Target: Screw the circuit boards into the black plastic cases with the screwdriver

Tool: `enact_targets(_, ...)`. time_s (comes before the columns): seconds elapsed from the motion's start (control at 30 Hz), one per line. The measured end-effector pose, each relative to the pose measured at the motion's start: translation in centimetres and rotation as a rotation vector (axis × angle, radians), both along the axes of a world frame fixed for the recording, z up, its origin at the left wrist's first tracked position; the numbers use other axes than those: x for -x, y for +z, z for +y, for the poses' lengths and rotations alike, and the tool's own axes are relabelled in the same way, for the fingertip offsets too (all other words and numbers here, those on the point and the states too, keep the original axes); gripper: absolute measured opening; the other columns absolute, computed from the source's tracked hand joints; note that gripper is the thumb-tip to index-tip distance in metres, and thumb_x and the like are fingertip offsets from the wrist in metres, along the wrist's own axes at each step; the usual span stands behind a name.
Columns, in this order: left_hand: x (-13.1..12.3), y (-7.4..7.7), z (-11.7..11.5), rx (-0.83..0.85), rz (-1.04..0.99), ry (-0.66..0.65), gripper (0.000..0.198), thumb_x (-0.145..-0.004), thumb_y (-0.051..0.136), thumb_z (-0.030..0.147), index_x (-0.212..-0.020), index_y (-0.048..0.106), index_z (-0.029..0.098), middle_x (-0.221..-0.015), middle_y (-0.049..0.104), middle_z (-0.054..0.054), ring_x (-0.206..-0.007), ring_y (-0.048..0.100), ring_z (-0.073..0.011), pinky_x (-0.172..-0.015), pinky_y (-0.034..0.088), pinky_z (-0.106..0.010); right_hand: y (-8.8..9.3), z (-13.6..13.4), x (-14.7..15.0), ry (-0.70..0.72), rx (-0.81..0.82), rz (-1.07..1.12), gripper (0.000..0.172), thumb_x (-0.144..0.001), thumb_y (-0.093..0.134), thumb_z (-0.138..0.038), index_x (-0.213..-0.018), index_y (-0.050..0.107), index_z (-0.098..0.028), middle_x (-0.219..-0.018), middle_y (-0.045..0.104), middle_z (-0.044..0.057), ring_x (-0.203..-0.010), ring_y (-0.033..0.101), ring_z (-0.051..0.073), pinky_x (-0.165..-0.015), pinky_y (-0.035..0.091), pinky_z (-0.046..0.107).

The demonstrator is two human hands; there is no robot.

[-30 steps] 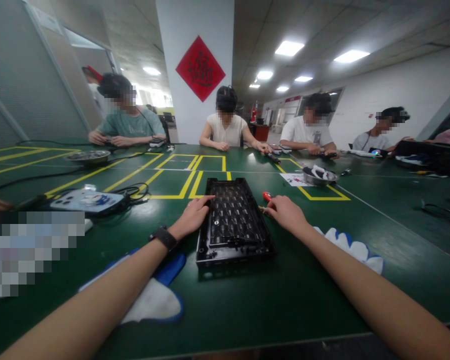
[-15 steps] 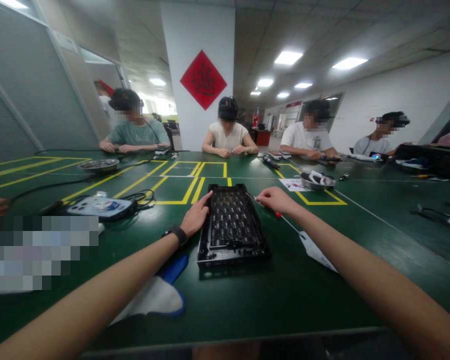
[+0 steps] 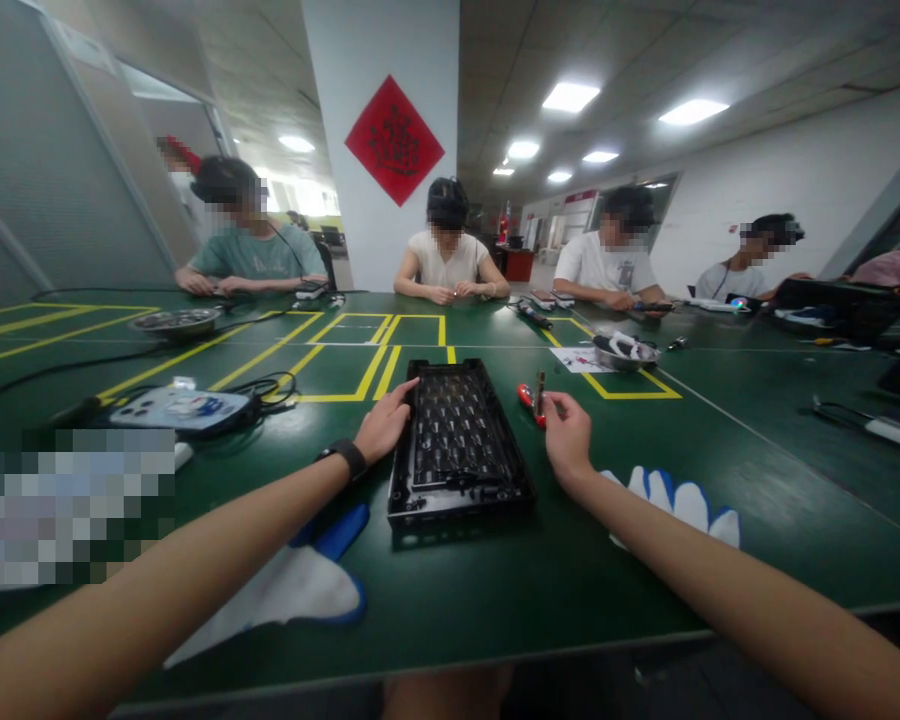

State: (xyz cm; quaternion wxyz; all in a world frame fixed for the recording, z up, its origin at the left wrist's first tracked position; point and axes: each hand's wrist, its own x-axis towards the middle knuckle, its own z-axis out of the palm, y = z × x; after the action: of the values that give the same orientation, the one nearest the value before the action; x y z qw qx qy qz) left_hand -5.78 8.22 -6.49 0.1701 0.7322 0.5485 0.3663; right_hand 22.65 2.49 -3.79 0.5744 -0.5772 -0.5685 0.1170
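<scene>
A black rectangular casing (image 3: 461, 493) lies on the green table in front of me, its recess filled with rows of small shiny pieces. My left hand (image 3: 384, 420) rests against the casing's left side, index finger stretched along the upper edge, other fingers partly bent. Right of the casing, apart from it, my right hand (image 3: 568, 430) pinches a red-handled screwdriver (image 3: 526, 396). An upright brownish metal part shows by its fingertips; how it joins the tool is unclear. The screwdriver's shaft is not visible. White-and-blue work gloves lie beneath both forearms, the left glove (image 3: 292, 590) and right glove (image 3: 682, 505).
A pale device with cables (image 3: 184, 408) sits left of the casing. Metal bowls stand farther back, the left bowl (image 3: 176, 322) and the right bowl (image 3: 626, 352), beside a printed sheet (image 3: 577, 360). Yellow tape (image 3: 379, 375) marks the table. Several people sit across from me.
My right hand has turned and drawn back slightly toward me, swinging the screwdriver so its shaft no longer shows. More of the right glove is visible. My left hand stays on the casing.
</scene>
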Motion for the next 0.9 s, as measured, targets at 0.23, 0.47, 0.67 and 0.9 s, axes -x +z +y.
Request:
enact_targets(0.23,0.3,0.1,0.3,0.013,0.055,-0.023,0.056,-0.077,0.034,0.023,-0.134,0.036,0.026,-0.127,0.049,-0.005,-0.113,0.046,-0.0231,-0.096,0.035,-0.044,0.9,-4.7,1.2,0.173,0.012,0.103,0.037,-0.085,0.039,-0.045,-0.089,0.058,-0.014,-0.087,0.064,0.009,-0.074,0.056,0.016,-0.070,0.043,0.027)
enact_targets(0.47,-0.2,0.9,1.4,0.022,0.141,-0.095,0.057,-0.077,0.033,0.021,-0.133,0.037,0.022,-0.122,0.053,-0.006,-0.109,0.048,-0.0218,-0.096,0.035,-0.042,5.3,-4.1,3.1,0.763,0.203,-0.234,0.027,-0.084,0.047,-0.039,-0.087,0.058,-0.014,-0.081,0.064,0.005,-0.071,0.057,0.013,-0.066,0.044,0.025)
enact_targets(0.67,-1.0,0.7,1.7,0.017,0.038,0.000,0.055,-0.076,0.035,0.021,-0.131,0.042,0.024,-0.123,0.054,-0.004,-0.109,0.050,-0.0209,-0.095,0.037,-0.039,6.6,-3.1,5.1,1.107,0.201,-0.633,0.020,-0.083,0.053,-0.026,-0.098,0.061,-0.017,-0.088,0.065,0.003,-0.079,0.058,0.012,-0.074,0.043,0.025)
enact_targets(0.9,-1.3,0.1,1.0,0.002,-0.108,0.051,0.056,-0.072,0.036,0.017,-0.128,0.043,0.019,-0.119,0.056,-0.006,-0.105,0.052,-0.0206,-0.091,0.041,-0.037,4.6,-4.3,4.6,0.995,0.044,-0.765,0.017,-0.083,0.053,-0.023,-0.094,0.065,-0.018,-0.089,0.063,0.004,-0.086,0.052,0.014,-0.078,0.040,0.028)
